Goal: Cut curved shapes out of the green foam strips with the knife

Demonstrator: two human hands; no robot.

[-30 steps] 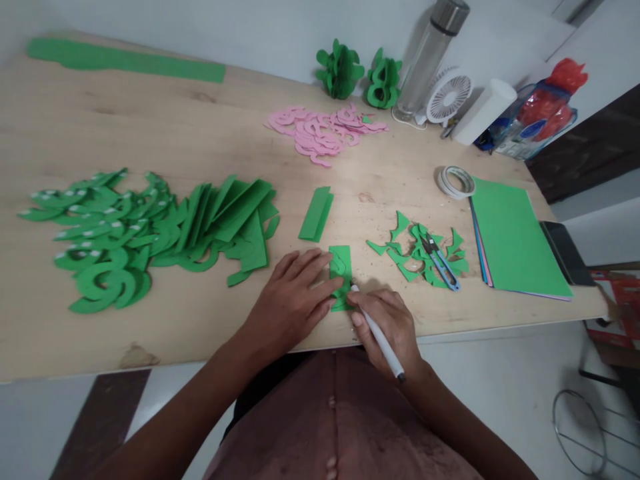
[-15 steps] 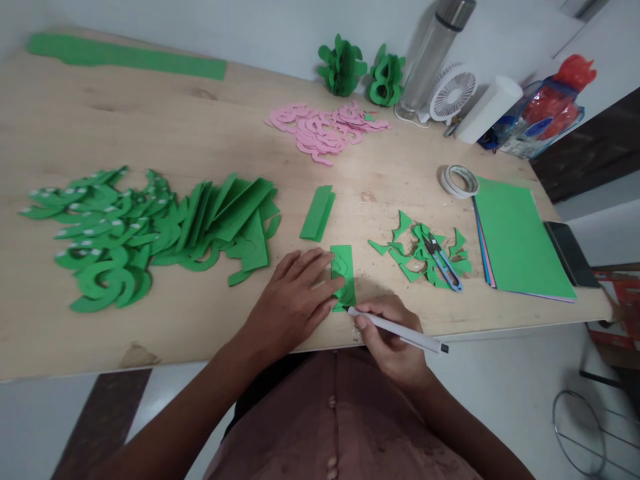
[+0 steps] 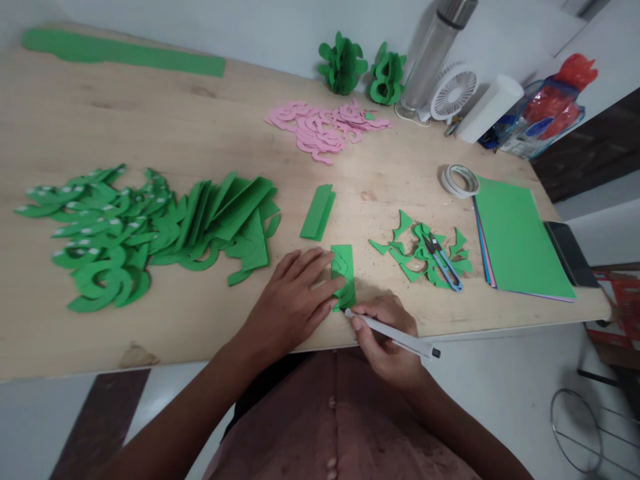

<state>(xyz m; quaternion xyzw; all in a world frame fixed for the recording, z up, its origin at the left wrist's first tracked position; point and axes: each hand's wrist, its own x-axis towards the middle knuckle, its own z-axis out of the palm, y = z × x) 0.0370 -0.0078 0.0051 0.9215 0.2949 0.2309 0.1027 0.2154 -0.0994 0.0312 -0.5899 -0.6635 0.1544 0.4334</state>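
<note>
A narrow green paper strip (image 3: pixel 343 261) with dark curved pen lines lies near the table's front edge. My left hand (image 3: pixel 296 293) rests flat, fingers spread, with its fingertips pressing on the strip's left side. My right hand (image 3: pixel 387 337) is closed around a white pen (image 3: pixel 393 331), its tip at the strip's lower end. Just behind is a folded green paper piece (image 3: pixel 318 213). To the right, small thread snips (image 3: pixel 444 262) with a blue-grey handle lie on green paper scraps (image 3: pixel 407 263).
Green cut shapes (image 3: pixel 107 247) and folded green papers (image 3: pixel 233 210) pile at left. Pink cutouts (image 3: pixel 320 130) lie behind. At right are tape rolls (image 3: pixel 459 181), a green paper stack (image 3: pixel 520 237) and a phone (image 3: pixel 571 253). A bottle (image 3: pixel 430 60) and a fan (image 3: pixel 454 92) stand by the wall.
My right hand and the pen have shifted slightly left along the strip's lower end. The left hand stays in place on the strip.
</note>
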